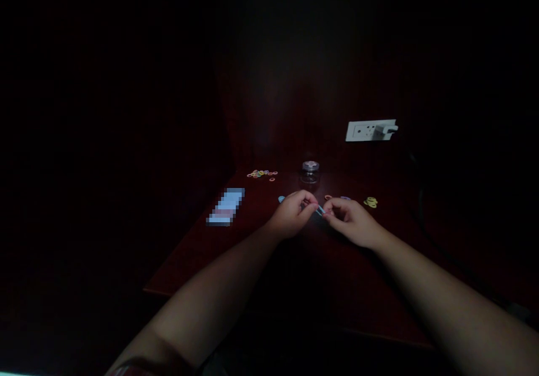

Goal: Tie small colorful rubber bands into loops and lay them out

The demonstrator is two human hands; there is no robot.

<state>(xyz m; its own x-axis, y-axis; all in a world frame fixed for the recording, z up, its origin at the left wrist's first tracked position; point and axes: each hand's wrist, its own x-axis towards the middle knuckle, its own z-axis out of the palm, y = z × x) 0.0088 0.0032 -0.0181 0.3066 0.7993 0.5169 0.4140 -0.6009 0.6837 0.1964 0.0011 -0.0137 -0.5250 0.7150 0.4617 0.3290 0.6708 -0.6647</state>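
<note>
Between the fingertips of both hands a light blue hair tie [320,210] is held, slightly stretched. My left hand [289,216] pinches its left end, and my right hand [356,223] pinches the right end. Behind my left hand a blue hair tie or small pile [281,199] partly shows. Just beyond my right hand lie an orange hair tie [328,197] and something purple [345,198], both partly hidden. Yellow hair ties [371,202] form a small pile to the right. A mixed-colour heap of hair ties [259,174] lies at the back left.
A clear lidded jar [310,175] stands at the back of the dark red table [193,264]. On the left lies a bright, pixelated rectangle [226,207]. The back wall has a white socket panel [360,132] with a plug [385,130] in it. Surroundings are very dark.
</note>
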